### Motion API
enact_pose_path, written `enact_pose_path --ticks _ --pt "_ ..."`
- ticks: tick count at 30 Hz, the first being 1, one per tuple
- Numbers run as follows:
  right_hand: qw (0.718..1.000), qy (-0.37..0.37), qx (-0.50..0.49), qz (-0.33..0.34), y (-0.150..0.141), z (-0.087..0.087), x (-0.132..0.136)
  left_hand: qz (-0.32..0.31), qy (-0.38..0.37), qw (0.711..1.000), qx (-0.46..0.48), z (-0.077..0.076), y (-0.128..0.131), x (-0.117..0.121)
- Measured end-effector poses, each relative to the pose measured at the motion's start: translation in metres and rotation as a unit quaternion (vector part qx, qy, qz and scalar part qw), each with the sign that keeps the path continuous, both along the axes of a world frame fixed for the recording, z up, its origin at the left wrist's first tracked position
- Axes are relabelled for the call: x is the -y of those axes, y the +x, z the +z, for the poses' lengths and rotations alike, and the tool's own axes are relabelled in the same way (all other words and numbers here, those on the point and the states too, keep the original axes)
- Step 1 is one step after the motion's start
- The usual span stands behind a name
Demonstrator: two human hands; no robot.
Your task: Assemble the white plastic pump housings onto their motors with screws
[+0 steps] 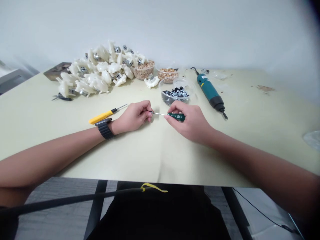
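My right hand (191,121) is closed around the dark green handle of a small screwdriver (176,116). Its thin metal shaft points left, toward my left hand (136,116). The fingers of my left hand are pinched together at the shaft's tip, on a tiny dark piece too small to name. Both hands are just above the table, in front of a clear round tub (166,98) of small black and silvery parts. Beside my left wrist, which wears a black watch, lies a yellow-handled screwdriver (101,117).
A heap of white plastic parts (100,73) with metal pieces stands at the back left. Near it are a tub of tan bits (143,72), another tub (168,78) and black pliers (62,97). A green power tool (211,92) lies to the right on the pale table (250,133).
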State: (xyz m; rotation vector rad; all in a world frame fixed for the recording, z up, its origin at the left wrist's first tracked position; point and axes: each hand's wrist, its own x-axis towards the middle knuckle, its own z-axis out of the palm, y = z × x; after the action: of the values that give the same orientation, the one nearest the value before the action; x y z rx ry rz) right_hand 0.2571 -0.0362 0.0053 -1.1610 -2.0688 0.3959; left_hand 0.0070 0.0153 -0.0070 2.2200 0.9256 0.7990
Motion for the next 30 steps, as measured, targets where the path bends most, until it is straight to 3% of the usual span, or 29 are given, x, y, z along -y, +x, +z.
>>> enact_pose_path --ticks 3,5,16,21,27,30 --pt "0.994 -0.100 0.023 -0.025 -0.0001 0.0003 -0.0025 -0.001 -0.005 1.000 0.005 -0.0010 0.0004 0.0003" --pt "0.992 -0.123 0.031 -0.016 0.0003 0.0001 -0.0036 0.000 -0.006 1.000 0.007 -0.0020 0.0004 0.0004" --pt "0.999 0.033 -0.038 0.018 0.0009 -0.0030 0.0010 -0.012 -0.016 1.000 0.020 -0.0044 -0.0018 -0.0013" --pt "0.999 0.019 -0.047 0.009 0.0013 -0.0038 -0.0019 -0.015 -0.025 0.999 0.033 -0.0050 -0.0016 -0.0021" --pt "0.997 -0.062 0.039 0.000 0.0027 -0.0027 -0.0048 -0.016 -0.023 0.999 0.040 -0.0035 0.0001 0.0002" --pt "0.998 -0.043 0.050 0.012 0.0039 -0.0027 -0.0049 -0.014 -0.018 0.999 0.035 -0.0030 -0.0002 0.0011"
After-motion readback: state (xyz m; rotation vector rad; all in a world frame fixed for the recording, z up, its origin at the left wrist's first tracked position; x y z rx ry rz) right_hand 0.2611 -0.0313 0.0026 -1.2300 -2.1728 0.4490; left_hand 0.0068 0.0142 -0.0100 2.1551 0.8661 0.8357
